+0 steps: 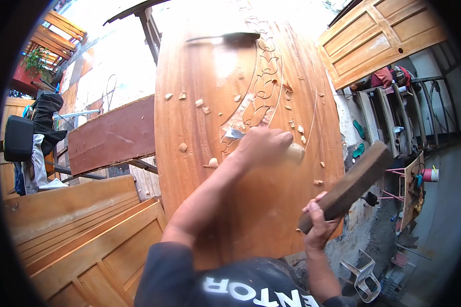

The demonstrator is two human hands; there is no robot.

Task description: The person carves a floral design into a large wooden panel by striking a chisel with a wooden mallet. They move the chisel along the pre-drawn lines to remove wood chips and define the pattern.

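My left hand [265,146] is closed round a chisel [234,133]. The flat metal blade points left and rests against the carved band of a wide wooden panel [189,148]; the light-coloured handle end sticks out to the right of the fist. My right hand [320,225] grips the lower end of a thick, dark wooden block [351,184], tilted up to the right over the panel's right edge. A leafy scroll carving [268,64] runs up the panel above the chisel. Wood chips [199,103] lie scattered on both sides of it.
Panelled wooden doors stand at the lower left [112,256] and upper right [379,36]. A brown board [112,135] juts out on the left. Beyond it hang a black case [18,138] and cloths. A white metal frame [362,276] sits on the floor at lower right.
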